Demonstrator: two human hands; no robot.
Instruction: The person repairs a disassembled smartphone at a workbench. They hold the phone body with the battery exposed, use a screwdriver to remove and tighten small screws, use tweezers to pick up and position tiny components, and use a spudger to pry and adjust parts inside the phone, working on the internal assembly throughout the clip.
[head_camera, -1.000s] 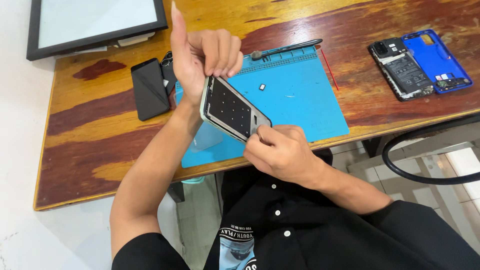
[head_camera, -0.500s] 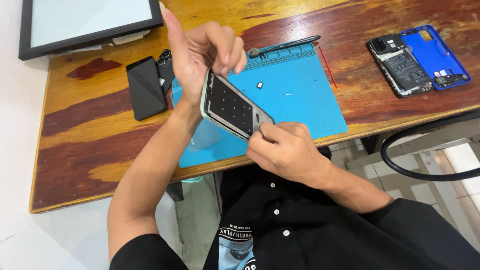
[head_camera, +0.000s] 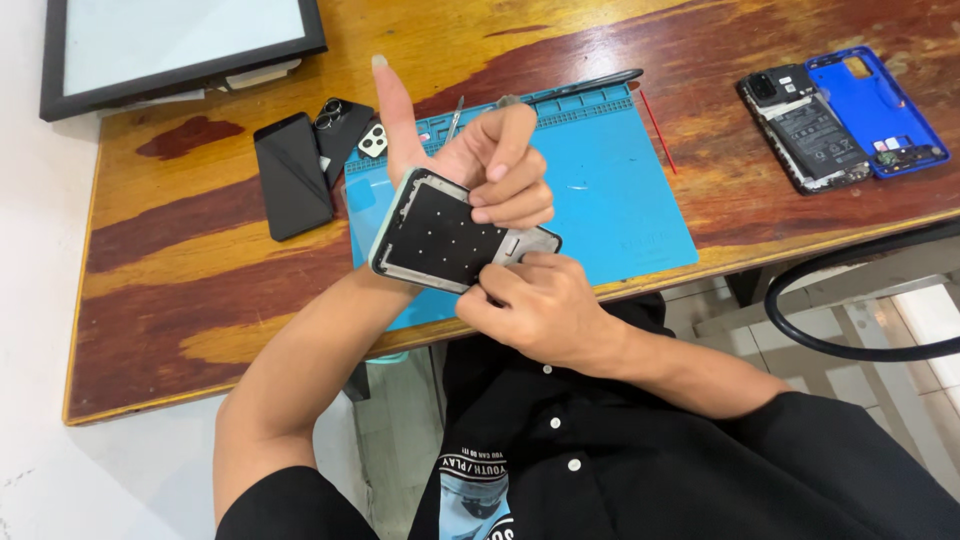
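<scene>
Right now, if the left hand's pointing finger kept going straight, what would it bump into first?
Probably the phones lying past the blue mat; the left hand points its finger roughly that way, though height is unclear.

A wooden worktop (head_camera: 180, 300) fills the upper part of the view — glossy varnish, streaked yellow and dark red-brown, catching soft even light. Left of it is a plain white wall (head_camera: 35, 300). Below the worktop's near edge lies pale tiled floor (head_camera: 900, 330), crossed by a curved black chair frame (head_camera: 850, 345).
</scene>
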